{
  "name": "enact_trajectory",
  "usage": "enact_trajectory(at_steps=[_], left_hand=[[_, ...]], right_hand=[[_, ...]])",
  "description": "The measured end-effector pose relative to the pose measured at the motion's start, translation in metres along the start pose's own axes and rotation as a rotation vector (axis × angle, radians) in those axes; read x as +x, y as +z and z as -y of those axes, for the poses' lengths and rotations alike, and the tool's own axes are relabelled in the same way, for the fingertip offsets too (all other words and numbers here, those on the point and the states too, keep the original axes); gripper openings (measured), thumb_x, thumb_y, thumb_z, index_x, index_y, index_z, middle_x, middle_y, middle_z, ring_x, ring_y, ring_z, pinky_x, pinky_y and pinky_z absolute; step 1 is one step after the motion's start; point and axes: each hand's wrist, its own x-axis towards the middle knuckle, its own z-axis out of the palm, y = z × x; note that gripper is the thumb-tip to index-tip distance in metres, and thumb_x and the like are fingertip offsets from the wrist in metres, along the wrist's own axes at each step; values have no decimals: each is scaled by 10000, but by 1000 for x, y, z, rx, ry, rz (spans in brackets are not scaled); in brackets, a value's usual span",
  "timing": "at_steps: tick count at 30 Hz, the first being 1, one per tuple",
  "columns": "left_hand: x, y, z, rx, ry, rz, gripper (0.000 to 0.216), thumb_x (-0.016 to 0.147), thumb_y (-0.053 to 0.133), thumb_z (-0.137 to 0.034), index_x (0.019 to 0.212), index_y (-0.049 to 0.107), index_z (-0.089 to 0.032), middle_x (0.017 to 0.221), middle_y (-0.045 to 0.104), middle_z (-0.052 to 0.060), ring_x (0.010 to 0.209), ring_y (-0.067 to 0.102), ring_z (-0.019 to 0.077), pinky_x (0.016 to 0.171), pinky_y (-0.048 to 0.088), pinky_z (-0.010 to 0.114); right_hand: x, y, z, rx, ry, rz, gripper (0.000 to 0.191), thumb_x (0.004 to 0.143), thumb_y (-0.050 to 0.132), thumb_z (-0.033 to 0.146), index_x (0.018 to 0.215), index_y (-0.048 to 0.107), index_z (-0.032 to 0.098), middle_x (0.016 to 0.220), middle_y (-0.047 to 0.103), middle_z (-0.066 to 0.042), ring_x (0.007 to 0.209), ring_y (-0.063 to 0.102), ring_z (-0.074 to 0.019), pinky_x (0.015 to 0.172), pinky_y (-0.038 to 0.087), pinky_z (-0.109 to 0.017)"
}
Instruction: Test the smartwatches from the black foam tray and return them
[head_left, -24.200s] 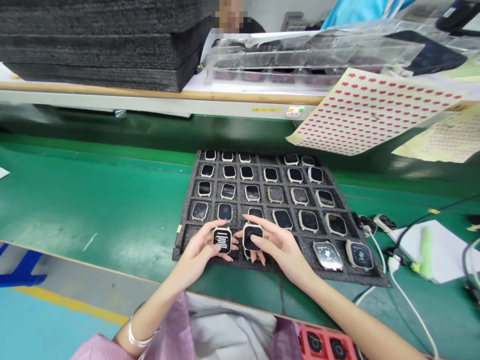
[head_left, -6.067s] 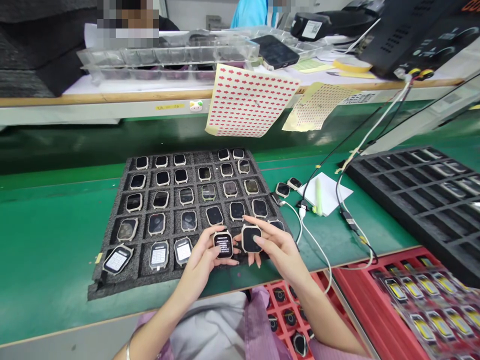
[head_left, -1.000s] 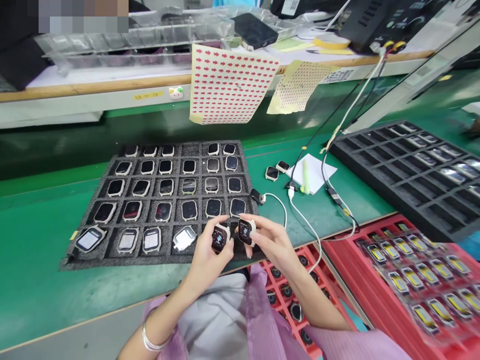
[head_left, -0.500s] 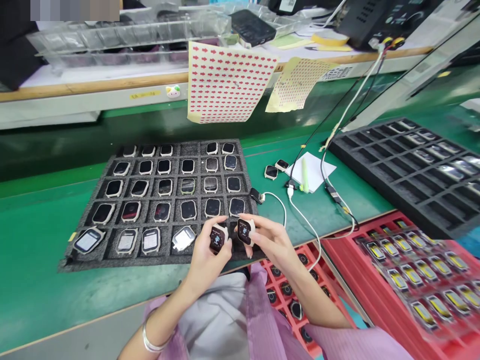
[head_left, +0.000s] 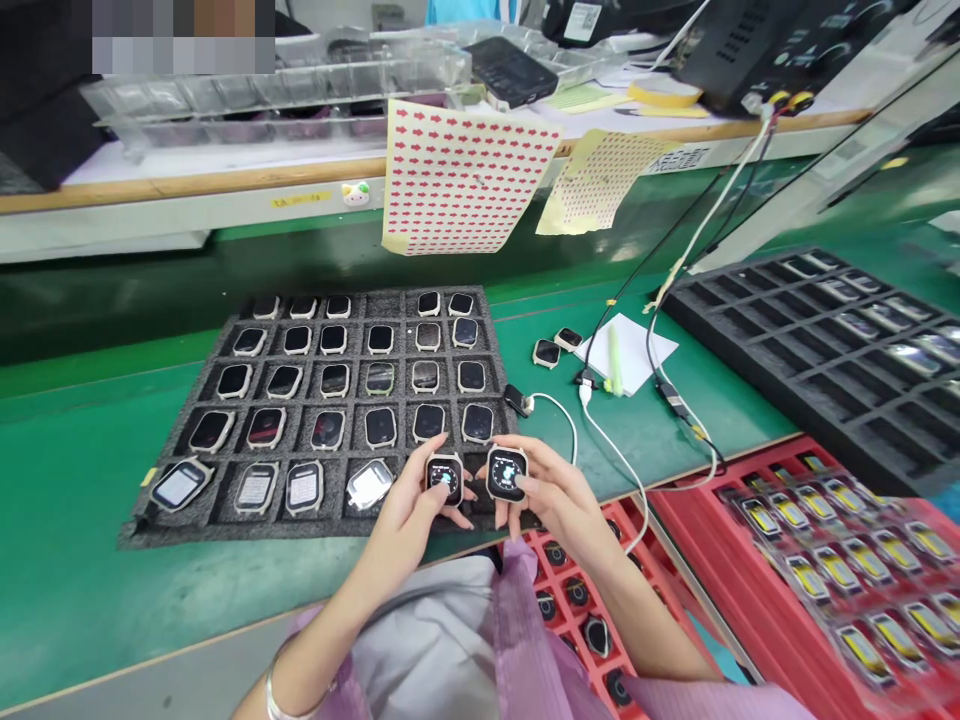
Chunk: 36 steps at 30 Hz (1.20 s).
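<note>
My left hand (head_left: 409,510) grips a square smartwatch body (head_left: 445,476) without a strap, its screen lit and the thumb lying on the glass. A second lit smartwatch body (head_left: 507,472) sits in my right hand (head_left: 559,490), the thumb at its lower right corner. Both screens face up toward me, side by side, a little apart. Beneath and behind them lies a dark grey foam tray (head_left: 300,527) of watch bodies in compartments. Several watches in its front row have bright white screens, such as the tilted one (head_left: 369,484). Most others are dark.
Right of the tray are two loose watches (head_left: 547,352), a small black device (head_left: 517,400) on a white cable (head_left: 619,450), and a green pen (head_left: 614,355) on white paper (head_left: 646,352). A black foam tray (head_left: 757,380) and red trays (head_left: 697,530) stand at right.
Both watches have turned so their screens face me more squarely. My left thumb has come onto its watch's screen. The whole view has shifted slightly.
</note>
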Motion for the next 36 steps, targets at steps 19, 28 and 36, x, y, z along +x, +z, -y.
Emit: enact_trajectory(at_steps=[19, 28, 36], left_hand=[[0, -6, 1, -13, 4, 83, 401, 892, 503, -244, 1286, 433, -225, 1134, 585, 86, 995, 588, 220, 804, 569, 346], [1, -8, 3, -39, -5, 65, 395, 885, 518, -247, 1274, 449, -224, 1091, 581, 78, 983, 589, 217, 795, 571, 350], [2, -9, 4, -191, 35, 28, 381, 888, 550, -253, 1255, 460, -204, 1079, 618, 99, 986, 611, 219, 733, 564, 289]], right_hand=[[-5, 5, -3, -72, 3, -94, 410, 868, 602, 232, 1272, 536, 208, 884, 685, -68, 560, 681, -184, 395, 523, -232], [-8, 9, 6, -224, 44, -44, 645, 817, 689, 256, 1391, 394, 242, 1000, 670, -87, 674, 675, -187, 479, 573, -263], [-4, -11, 16, -935, -99, -9, 520, 819, 659, 232, 1305, 476, 239, 1044, 633, -81, 814, 635, -227, 702, 570, -386]])
